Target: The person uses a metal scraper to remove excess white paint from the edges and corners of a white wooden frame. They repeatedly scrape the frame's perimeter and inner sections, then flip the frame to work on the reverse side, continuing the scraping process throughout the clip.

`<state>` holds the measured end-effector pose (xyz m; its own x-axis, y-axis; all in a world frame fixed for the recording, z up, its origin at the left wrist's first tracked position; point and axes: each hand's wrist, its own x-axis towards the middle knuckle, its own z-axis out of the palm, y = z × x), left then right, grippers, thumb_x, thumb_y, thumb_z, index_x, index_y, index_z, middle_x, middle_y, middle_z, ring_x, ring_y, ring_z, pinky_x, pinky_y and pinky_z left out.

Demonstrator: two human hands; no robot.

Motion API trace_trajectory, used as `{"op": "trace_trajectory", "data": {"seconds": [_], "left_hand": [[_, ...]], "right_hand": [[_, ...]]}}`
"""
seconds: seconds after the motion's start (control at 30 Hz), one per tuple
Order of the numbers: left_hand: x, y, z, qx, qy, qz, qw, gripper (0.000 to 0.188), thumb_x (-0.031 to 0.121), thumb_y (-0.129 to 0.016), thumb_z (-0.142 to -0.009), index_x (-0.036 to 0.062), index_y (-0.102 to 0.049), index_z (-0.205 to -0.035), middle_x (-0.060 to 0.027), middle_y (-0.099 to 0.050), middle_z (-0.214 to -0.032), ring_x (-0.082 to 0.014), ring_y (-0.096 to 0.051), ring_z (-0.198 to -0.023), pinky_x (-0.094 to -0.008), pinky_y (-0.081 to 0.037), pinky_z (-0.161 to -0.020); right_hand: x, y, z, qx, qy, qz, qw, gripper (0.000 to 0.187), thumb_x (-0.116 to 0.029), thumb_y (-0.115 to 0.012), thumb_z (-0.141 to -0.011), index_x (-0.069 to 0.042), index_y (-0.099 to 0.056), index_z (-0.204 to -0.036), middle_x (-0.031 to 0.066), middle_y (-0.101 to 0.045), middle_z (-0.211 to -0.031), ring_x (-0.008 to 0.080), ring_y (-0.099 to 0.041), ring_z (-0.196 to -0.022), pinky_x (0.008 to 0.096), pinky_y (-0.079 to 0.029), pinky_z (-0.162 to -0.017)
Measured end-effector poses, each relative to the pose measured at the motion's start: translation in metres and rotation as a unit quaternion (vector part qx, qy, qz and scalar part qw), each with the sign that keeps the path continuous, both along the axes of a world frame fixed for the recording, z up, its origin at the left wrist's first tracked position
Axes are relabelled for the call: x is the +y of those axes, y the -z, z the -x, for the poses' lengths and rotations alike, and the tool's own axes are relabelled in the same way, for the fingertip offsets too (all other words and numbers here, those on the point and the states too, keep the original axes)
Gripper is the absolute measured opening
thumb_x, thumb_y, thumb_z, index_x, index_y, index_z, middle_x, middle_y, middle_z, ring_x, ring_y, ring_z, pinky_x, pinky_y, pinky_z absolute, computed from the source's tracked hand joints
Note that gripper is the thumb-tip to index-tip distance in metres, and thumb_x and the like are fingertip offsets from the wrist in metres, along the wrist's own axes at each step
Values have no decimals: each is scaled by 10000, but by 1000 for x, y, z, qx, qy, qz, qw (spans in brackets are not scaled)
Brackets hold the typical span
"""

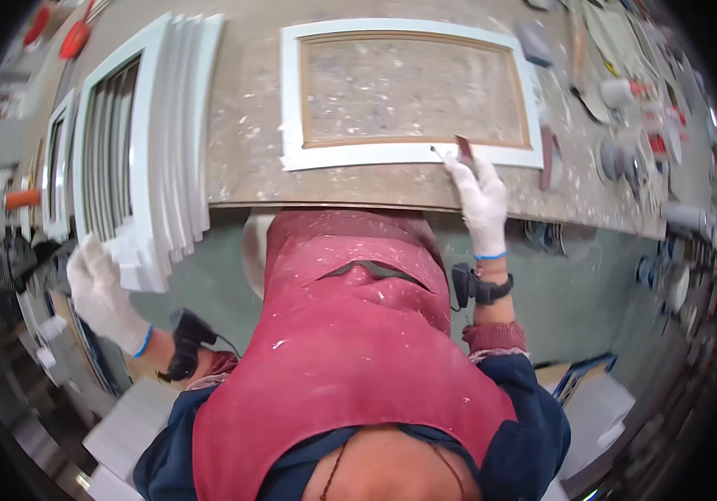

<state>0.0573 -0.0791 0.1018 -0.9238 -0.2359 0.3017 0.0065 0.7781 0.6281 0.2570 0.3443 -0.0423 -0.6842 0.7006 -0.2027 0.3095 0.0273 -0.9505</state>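
My left hand [106, 292], in a white knitted glove, is at the near lower corner of a row of white frames [148, 150] standing at the left. Its fingers blend with the white edge there, so I cannot make out whether they grip it. My right hand [482, 204], gloved too, is at the near rail of a white rectangular frame [413, 155] lying flat on the bench. Pinched in its fingers is a reddish-brown strip [464, 149], possibly sandpaper. A small dark mark or hole shows on the rail by the fingertips.
The paint-spotted workbench [250, 108] ends just before my red apron [358, 334]. On its right lie a grey block [534, 42], a reddish-brown piece [550, 159], a hammer-like tool [578, 63] and a power tool [621, 163]. A smaller white frame [58, 167] stands far left.
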Motion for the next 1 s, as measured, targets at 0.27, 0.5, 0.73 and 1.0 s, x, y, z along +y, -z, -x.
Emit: {"op": "trace_trajectory", "data": {"seconds": [0.27,0.5,0.73,1.0], "left_hand": [[285,93,-34,0,706,137,695,771,333,-805,-657,1,-482,-1274,-196,-514,-1230,-408,-492,-1150,-474,-412,-980],[322,124,-60,22,699,166,695,824,384,-825,-624,19,-459,-1265,-191,-530,-1175,-391,-516,-1101,-461,-446,-940],[276,108,-56,-60,732,251,631,751,240,-842,-631,102,-474,-1271,-153,-571,-1083,-366,-558,-1030,-439,-474,-886],[238,107,-60,-27,736,285,613,681,86,-809,-625,137,-519,-1239,-99,-594,-1060,-323,-576,-981,-423,-487,-837]], "right_hand": [[-25,-19,-40,25,47,6,999,365,-146,-650,-924,21,-610,-1246,20,-671,-1000,73,-580,-914,236,-474,-843],[-45,-2,-102,75,242,153,955,332,-165,-638,-935,-17,-605,-1230,26,-688,-926,20,-545,-692,188,-447,-627],[-44,20,-132,158,334,176,912,329,-179,-599,-963,-22,-570,-1252,58,-706,-946,-7,-396,-468,159,-324,-410],[-47,13,-122,147,303,204,919,329,-158,-597,-957,-26,-568,-1257,5,-666,-911,-22,-400,-496,154,-331,-433]]}}
